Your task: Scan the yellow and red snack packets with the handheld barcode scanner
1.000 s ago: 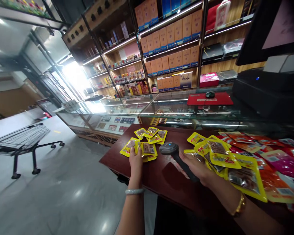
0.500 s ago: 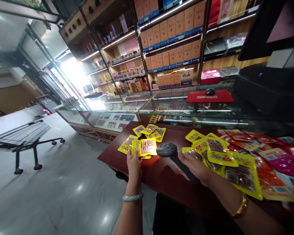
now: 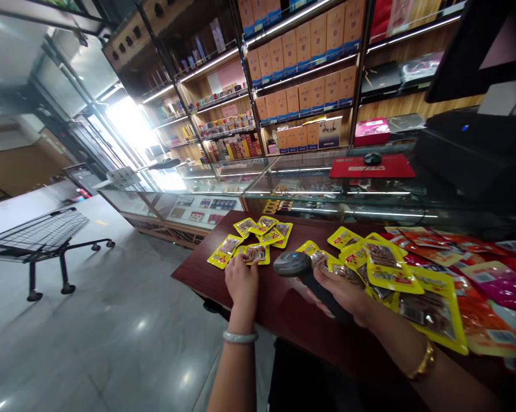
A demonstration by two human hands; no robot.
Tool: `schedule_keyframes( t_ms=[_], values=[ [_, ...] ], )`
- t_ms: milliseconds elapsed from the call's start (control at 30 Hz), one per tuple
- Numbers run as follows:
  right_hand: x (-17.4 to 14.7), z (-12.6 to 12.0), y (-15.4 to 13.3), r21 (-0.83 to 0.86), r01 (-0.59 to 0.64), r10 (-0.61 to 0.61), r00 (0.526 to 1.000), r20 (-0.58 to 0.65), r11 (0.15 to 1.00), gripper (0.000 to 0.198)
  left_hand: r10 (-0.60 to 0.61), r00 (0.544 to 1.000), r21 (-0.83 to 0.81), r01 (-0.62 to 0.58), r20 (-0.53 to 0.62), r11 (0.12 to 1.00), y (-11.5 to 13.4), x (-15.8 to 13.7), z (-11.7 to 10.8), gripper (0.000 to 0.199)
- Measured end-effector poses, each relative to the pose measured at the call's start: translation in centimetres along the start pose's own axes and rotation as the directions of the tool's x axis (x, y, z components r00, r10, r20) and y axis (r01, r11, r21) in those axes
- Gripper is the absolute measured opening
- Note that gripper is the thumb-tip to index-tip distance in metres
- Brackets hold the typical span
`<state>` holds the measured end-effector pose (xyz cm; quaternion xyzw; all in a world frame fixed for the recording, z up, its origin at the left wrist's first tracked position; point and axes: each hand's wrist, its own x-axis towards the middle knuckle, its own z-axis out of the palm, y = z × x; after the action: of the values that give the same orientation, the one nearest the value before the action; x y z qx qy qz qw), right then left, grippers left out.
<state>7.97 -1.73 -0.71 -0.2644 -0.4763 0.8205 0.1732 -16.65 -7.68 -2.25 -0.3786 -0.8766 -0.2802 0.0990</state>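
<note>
My right hand (image 3: 341, 292) is wrapped around the handle of a dark handheld barcode scanner (image 3: 294, 264), its head pointing left above the table. My left hand (image 3: 241, 283) is at the near edge of a yellow snack packet (image 3: 258, 253) with a clear window, thumb and bent fingers apart; the fingertips partly cover the packet. Around that hand lie several similar yellow packets (image 3: 227, 250) in a loose group. Just beyond the scanner, another yellow packet (image 3: 308, 247) lies at the left edge of the right-hand pile of yellow packets (image 3: 382, 257).
Red, orange and pink packets (image 3: 489, 286) are heaped on the table's right. Behind the dark red table (image 3: 279, 309) runs a glass display counter (image 3: 301, 183) with a mouse (image 3: 372, 159) on a red mat. A shopping cart (image 3: 47, 240) stands on the floor at left.
The yellow packet my left hand held up before the scanner has left that hand. A packet now shows beyond the scanner. My left hand is lower, over another packet; my right hand barely moved.
</note>
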Motion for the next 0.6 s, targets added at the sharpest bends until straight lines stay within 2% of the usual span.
schedule_keyframes(
  t_ms=[100, 167, 267, 333, 467, 600],
  values=[
    [0.1, 0.2, 0.1, -0.003, -0.003, 0.003, 1.0, 0.01, 1.0, 0.048, -0.035, 0.999, 0.167, 0.03, 0.028, 0.985, -1.6, 1.6, -0.3, 0.05],
    [0.0, 0.2, 0.1, 0.004, -0.008, 0.008, 1.0, -0.002, 1.0, 0.048, 0.0, 0.991, 0.186, -0.026, 0.136, 0.982, -2.1, 2.8, 0.0, 0.059],
    [-0.1, 0.2, 0.0, 0.0, -0.028, 0.028, 0.999, -0.033, 1.0, 0.047, 0.093, 0.944, 0.172, -0.154, 0.315, 0.973, -2.1, 4.1, 0.0, 0.066],
    [-0.1, 0.1, -0.1, -0.006, -0.037, 0.036, 0.998, -0.043, 0.999, 0.048, 0.119, 0.917, 0.195, -0.206, 0.381, 0.959, -1.8, 4.5, -0.7, 0.065],
    [0.0, -0.1, -0.2, 0.005, -0.03, 0.03, 0.999, -0.043, 1.0, 0.051, 0.098, 0.877, 0.274, -0.25, 0.471, 0.929, -1.0, 4.2, -2.4, 0.05],
    [0.0, -0.3, -0.1, 0.005, -0.017, 0.017, 0.999, -0.047, 1.0, 0.05, 0.13, 0.874, 0.294, -0.293, 0.469, 0.91, -1.1, 3.8, -2.6, 0.059]
  ],
)
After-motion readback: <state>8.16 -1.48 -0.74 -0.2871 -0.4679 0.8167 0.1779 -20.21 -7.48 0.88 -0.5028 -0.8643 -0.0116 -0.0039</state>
